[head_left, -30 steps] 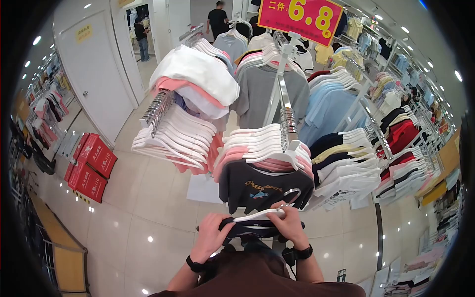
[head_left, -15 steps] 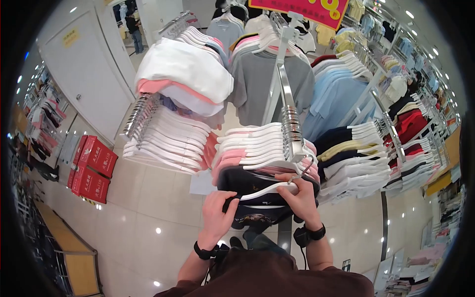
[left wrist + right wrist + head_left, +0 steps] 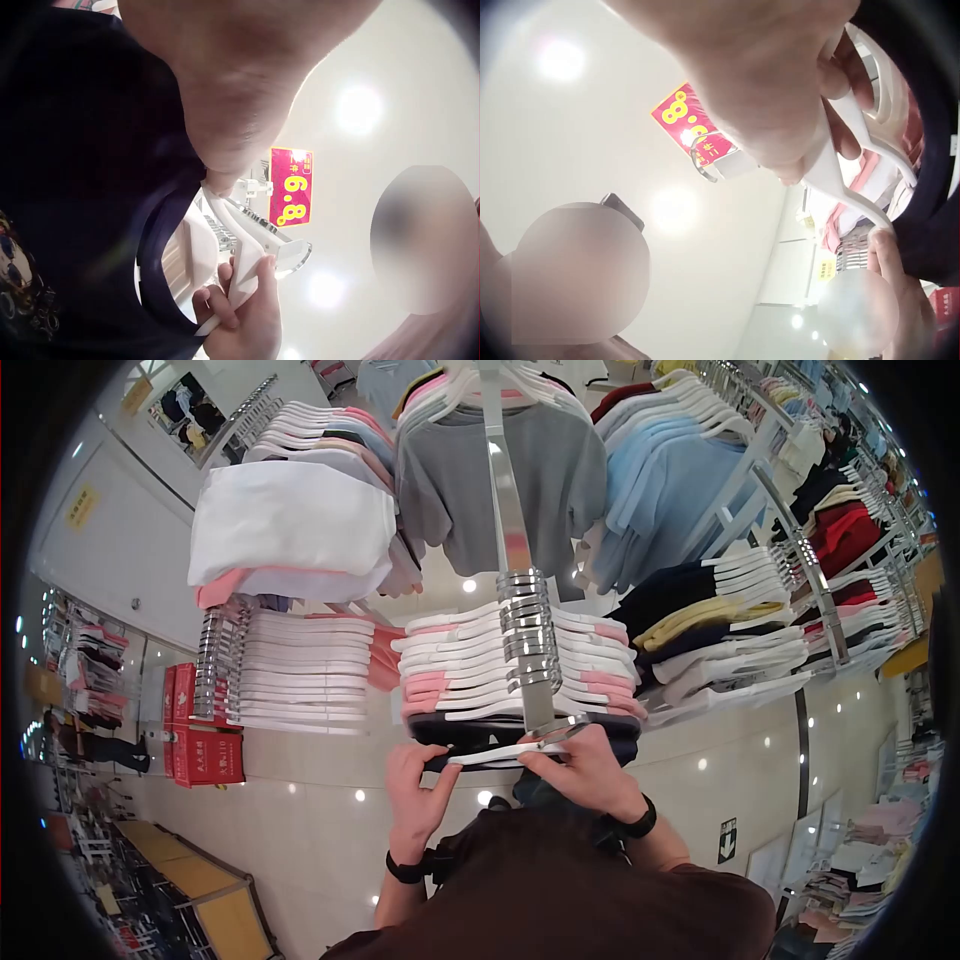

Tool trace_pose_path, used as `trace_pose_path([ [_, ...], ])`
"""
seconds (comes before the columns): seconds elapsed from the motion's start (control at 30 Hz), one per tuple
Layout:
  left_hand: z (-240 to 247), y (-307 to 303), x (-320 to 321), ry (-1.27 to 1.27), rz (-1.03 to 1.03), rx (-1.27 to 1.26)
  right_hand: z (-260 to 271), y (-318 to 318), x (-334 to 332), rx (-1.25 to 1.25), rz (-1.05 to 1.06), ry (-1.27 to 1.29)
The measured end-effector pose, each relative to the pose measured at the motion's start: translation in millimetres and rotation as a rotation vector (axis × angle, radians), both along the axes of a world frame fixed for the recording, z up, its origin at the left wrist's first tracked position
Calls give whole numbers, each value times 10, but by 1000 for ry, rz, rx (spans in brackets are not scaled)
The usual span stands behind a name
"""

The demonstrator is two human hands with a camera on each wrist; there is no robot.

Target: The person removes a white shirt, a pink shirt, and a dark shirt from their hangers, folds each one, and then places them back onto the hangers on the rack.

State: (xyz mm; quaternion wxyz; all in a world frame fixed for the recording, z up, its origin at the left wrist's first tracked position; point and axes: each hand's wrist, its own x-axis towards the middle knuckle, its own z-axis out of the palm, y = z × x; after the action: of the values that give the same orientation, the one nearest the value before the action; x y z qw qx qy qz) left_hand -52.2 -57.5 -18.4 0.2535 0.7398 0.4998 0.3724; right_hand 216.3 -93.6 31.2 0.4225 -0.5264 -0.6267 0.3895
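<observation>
A white hanger (image 3: pixel 492 754) carrying a dark navy shirt (image 3: pixel 90 150) is held in front of the centre rail's end (image 3: pixel 538 705). My left hand (image 3: pixel 415 795) pinches the hanger's left shoulder and the shirt's collar. With fingers and thumb my right hand (image 3: pixel 590 770) grips the hanger near its middle, just below the metal hook (image 3: pixel 565 730). The hook is beside the rail's tip; whether it rests over the rail I cannot tell. A printed design (image 3: pixel 22 270) shows on the shirt front in the left wrist view.
Hangers with pink and dark clothes (image 3: pixel 450 685) fill the centre rail. White hangers (image 3: pixel 305 670) hang at left, under a folded white garment (image 3: pixel 290 520). Dark, yellow and white clothes (image 3: pixel 720 630) hang at right. Red boxes (image 3: pixel 205 755) stand on the floor.
The hanger and shirt, held in both hands, have moved up to the centre rail's end. The head view has shifted closer and tilted down, with the rail now upright in it.
</observation>
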Motion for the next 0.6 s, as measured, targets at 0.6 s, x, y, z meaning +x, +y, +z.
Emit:
trace_pose_path([
  [0.6,148,165,440,114,-92,62,-196,-82,392,111,-40,-3],
])
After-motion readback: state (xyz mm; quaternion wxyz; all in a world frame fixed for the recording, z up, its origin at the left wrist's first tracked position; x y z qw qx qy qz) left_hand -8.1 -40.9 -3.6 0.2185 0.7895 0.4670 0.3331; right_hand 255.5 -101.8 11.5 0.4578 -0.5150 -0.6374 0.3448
